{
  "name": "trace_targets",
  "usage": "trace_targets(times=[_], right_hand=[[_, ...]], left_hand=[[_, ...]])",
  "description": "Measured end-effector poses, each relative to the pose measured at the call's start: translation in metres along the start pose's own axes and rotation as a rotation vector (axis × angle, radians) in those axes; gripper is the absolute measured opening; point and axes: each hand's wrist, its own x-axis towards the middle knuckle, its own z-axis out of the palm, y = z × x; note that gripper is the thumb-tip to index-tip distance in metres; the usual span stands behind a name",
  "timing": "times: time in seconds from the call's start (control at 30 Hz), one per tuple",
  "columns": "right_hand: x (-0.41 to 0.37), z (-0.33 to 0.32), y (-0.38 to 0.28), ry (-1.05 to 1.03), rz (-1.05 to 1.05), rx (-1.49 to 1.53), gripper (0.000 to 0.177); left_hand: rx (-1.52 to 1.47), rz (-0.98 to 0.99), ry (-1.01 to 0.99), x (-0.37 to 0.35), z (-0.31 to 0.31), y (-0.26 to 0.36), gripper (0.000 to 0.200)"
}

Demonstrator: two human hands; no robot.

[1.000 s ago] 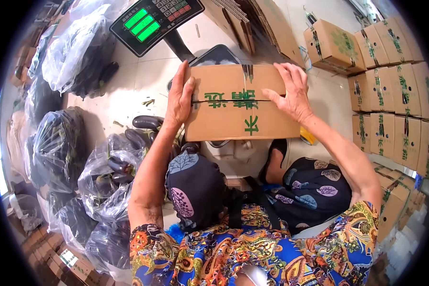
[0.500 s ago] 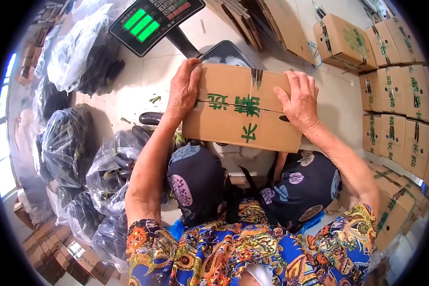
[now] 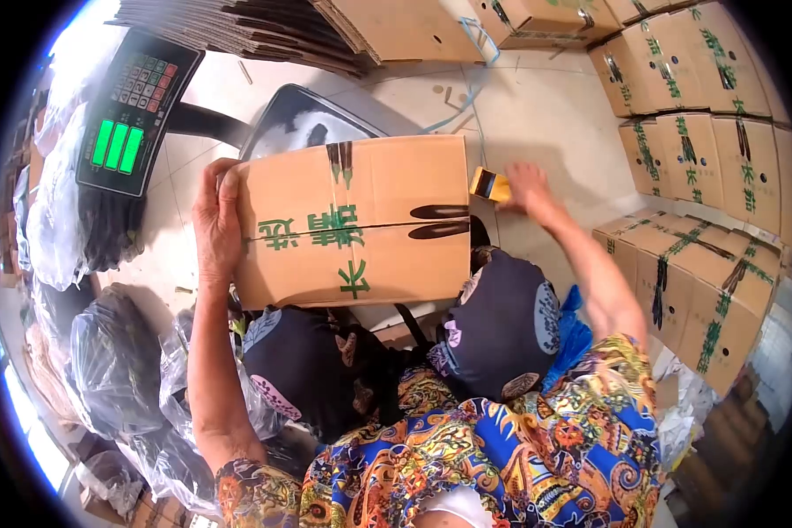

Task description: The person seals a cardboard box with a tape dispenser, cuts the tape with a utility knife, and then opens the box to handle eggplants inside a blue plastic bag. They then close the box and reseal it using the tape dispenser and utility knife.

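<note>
A closed cardboard box with green characters and dark eggplant prints rests near my knees, in front of the scale platform. My left hand grips the box's left edge, its thumb on the top face. Right of the box, my right hand is closed round a yellow tape dispenser, apart from the box. The two top flaps meet along a seam across the middle.
The scale display glows green at the upper left. Bags of eggplants lie along the left. Flattened cardboard is stacked at the top. Packed boxes stand at the right, with blue strapping on the floor nearby.
The view has turned to the right. My right hand has let go of the box's right side and taken hold of the yellow tape dispenser. My left hand still holds the box.
</note>
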Motion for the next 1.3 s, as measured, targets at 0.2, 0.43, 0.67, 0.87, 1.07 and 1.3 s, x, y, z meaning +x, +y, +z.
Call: trace_targets(times=[0.2,0.43,0.67,0.87,1.07,1.3], right_hand=[[-0.021,0.020,-0.012,-0.138,0.458,0.505,0.054],[-0.086,-0.168,-0.061,0.363,-0.013,1.350,0.058],[-0.075,-0.264,-0.169,0.339,-0.486,1.063,0.068],[-0.046,-0.247,-0.205,0.243,-0.593,0.630,0.071],[-0.058,-0.251,-0.191,0.114,-0.440,0.967,0.069],[-0.091,-0.264,-0.156,0.016,-0.243,1.129,0.073]], left_hand=[[0.094,0.043,0.030,0.002,-0.002,-0.005,0.025],[0.041,0.094,0.053,0.003,-0.004,-0.017,0.024],[-0.028,0.113,0.086,0.004,0.001,-0.030,0.021],[0.064,0.157,0.134,-0.001,0.000,-0.033,0.025],[0.375,0.582,-0.011,-0.004,-0.009,0.004,0.078],[-0.434,0.541,-0.525,0.020,0.033,0.064,0.034]])
